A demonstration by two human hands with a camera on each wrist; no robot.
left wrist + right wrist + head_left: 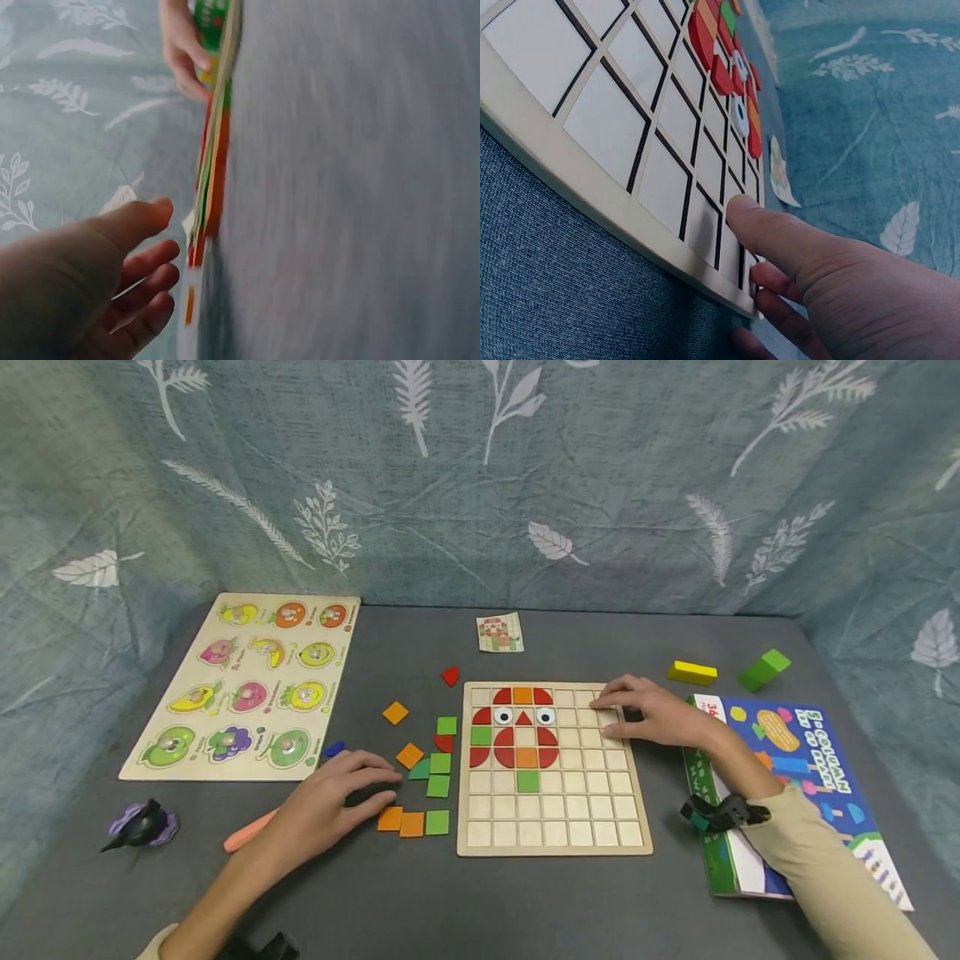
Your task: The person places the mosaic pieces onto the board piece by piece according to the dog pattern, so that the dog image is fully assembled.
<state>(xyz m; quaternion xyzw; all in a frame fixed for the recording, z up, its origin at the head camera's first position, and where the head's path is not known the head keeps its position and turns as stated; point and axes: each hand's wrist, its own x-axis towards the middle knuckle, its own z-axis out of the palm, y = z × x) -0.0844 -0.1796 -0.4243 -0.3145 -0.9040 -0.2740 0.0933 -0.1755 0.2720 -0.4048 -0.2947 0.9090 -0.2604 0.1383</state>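
A wooden grid board (555, 852) lies on the grey table, with red, orange and green tiles and two eye pieces (503, 716) in its upper left cells. My right hand (663, 714) is at the board's upper right corner, holding no tile, fingers over the cells. In the right wrist view, its thumb (772, 229) extends over the grid; whether it presses there I cannot tell. My left hand (330, 802) hovers or rests left of loose tiles, its relaxed fingers bent a little around nothing. Beside its fingertips are orange tiles (412, 824) and a dark green curved tile (420, 768).
A small pattern card (499, 633) lies behind the board. To the left are a fruit puzzle board (187, 693), a black and purple object (142, 824) and an orange stick (251, 831). On the right are a box (810, 777), a yellow block (692, 673) and a green block (763, 671).
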